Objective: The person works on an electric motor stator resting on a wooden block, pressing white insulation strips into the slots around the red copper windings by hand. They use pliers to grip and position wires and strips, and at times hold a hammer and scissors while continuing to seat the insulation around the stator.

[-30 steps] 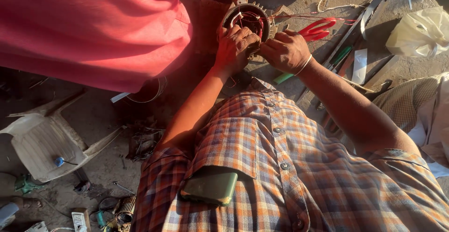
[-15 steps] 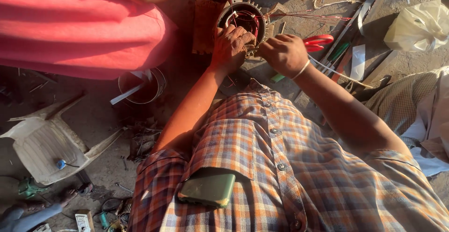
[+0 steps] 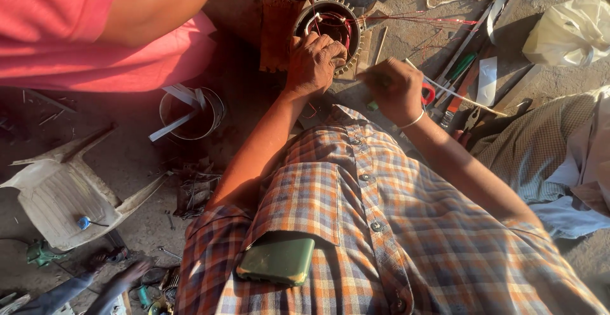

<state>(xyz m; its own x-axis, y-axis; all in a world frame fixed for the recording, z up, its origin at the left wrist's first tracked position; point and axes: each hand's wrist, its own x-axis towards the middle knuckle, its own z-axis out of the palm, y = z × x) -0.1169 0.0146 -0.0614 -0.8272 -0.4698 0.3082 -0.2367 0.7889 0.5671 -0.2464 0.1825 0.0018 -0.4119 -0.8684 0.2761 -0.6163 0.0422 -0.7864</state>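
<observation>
Left hand (image 3: 314,64) curled, knuckles up; right hand (image 3: 397,89) fisted, both forearms outstretched.

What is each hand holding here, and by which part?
Left hand grips the round toothed metal motor stator at its near rim. Right hand is closed around a thin pale strip at its end.

Left hand (image 3: 312,64) grips toothed motor ring (image 3: 329,24); right hand (image 3: 395,89) fisted beside.

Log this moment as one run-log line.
left hand: gripping rim of motor stator | right hand: closed on thin strip, beside stator | nearby: red wires, hand tools on ground
</observation>
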